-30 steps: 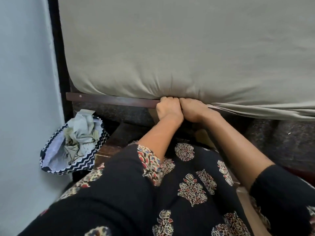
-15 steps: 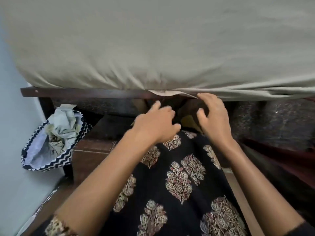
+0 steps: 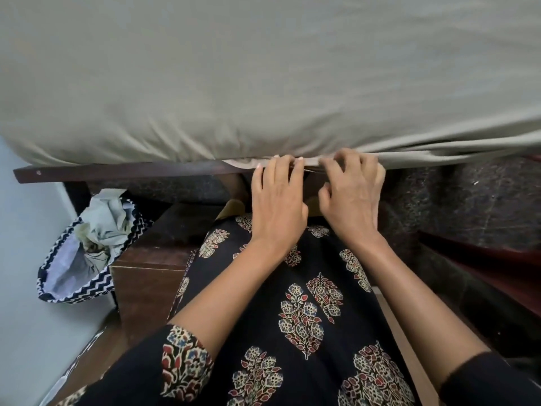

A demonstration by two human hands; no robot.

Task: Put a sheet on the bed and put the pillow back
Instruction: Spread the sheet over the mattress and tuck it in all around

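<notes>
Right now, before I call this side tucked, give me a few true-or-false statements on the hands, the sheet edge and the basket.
1. The left hand and right hand both have fingers at the lower edge of the grey-green bed sheet. True.
2. The zigzag-trimmed fabric basket is empty. False: it holds crumpled pale cloth.
3. To the right of the hands the sheet is tucked in flat. False: it hangs loose in folds.
4. The dark wooden bed rail shows bare to the left of the hands. True.
</notes>
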